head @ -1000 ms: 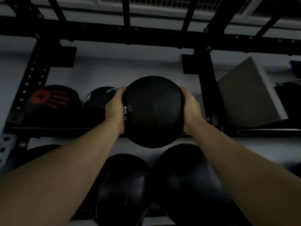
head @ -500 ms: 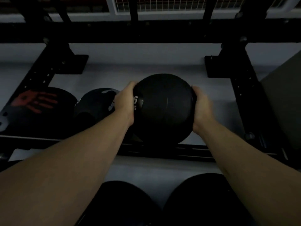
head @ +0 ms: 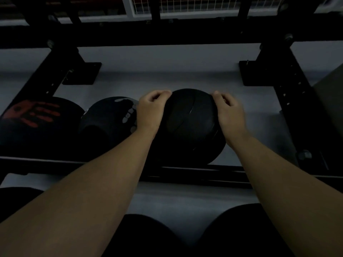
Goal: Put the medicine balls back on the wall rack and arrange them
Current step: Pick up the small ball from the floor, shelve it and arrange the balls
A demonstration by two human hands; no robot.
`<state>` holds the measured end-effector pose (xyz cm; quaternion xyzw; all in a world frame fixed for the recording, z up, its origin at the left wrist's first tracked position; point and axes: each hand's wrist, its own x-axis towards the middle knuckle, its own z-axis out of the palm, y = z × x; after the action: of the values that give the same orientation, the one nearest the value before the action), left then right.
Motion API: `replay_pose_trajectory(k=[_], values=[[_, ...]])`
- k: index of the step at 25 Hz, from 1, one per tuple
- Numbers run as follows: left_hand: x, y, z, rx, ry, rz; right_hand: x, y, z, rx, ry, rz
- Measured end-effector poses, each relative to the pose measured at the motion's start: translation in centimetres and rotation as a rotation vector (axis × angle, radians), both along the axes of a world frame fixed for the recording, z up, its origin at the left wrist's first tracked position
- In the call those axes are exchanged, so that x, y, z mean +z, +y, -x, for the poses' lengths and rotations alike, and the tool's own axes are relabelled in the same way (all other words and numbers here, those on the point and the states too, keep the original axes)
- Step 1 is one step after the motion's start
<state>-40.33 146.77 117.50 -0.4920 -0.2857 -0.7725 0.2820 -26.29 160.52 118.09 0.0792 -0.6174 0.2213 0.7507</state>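
A black medicine ball (head: 191,125) sits on the rails of the black wall rack (head: 194,173), in the middle of the upper tier. My left hand (head: 150,110) presses its left side and my right hand (head: 230,112) its right side, fingers curled over the top. Just left of it rests a black ball with white hand-print markings (head: 109,119), and further left a black ball with a red hand print (head: 35,123).
Black uprights with holes stand at left (head: 50,84) and right (head: 293,93) of the bay, with a crossbeam (head: 167,36) above. Two more dark balls (head: 148,236) lie on the lower tier. A grey block (head: 330,101) stands at the far right.
The ball has gone from held in the air in front of the rack down onto the upper rails beside the white-marked ball. My hands have slid up toward its top.
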Motion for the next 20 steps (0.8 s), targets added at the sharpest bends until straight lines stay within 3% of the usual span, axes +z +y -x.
replay_pose_trajectory(k=[4,9,20], values=[[0.5,2.2,-0.7,0.211,0.108,0.126,-0.6,1.6,0.7,-0.016,-0.170,0.223],[-2.6,6.0,1.1,0.443,0.215,0.406,-3.7,2.6,3.2,-0.260,-0.360,0.097],[-3.2,6.6,0.6,0.551,0.128,0.357,-3.5,2.5,3.4,-0.261,-0.415,0.081]])
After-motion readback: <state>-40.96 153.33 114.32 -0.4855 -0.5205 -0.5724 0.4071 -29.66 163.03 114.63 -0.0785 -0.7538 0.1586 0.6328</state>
